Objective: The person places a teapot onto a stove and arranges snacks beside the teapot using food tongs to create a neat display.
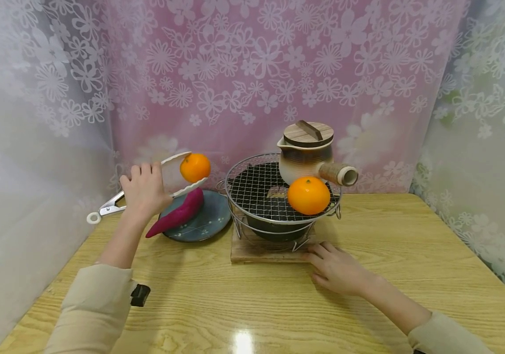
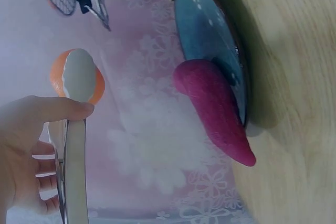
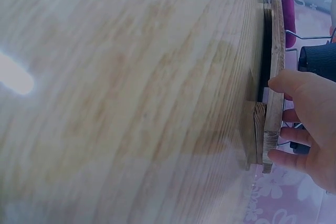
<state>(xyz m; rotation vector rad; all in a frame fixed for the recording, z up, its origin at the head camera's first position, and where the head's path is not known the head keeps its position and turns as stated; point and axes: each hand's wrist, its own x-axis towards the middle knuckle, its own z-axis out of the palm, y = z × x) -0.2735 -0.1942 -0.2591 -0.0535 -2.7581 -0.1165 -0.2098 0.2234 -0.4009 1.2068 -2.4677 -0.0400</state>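
Note:
My left hand (image 1: pixel 144 189) grips a pair of tongs (image 2: pixel 76 169) with metal handles and pale, scalloped tips. Between those tips a small orange (image 1: pixel 195 167) is pinched, raised above the table left of the grill. Below it, a purple sweet potato (image 1: pixel 179 215) lies across the rim of a blue plate (image 1: pixel 210 231), one end sticking out. At the front right corner of a wooden board (image 1: pixel 257 256), my right hand (image 1: pixel 338 269) holds the board's edge, thumb and fingers around the corner. A round wire grill rack (image 1: pixel 257 196) over a dark bowl-shaped stove (image 1: pixel 274 233) stands on this board.
On the rack sit a brown-and-white side-handled teapot (image 1: pixel 294 167) with a wooden lid (image 1: pixel 298 133) and a larger orange (image 1: pixel 308 195) near the front rim. The teapot's handle (image 1: pixel 338 173) juts out to the right. Floral curtains (image 1: pixel 243 73) enclose the wooden table (image 1: pixel 199 305).

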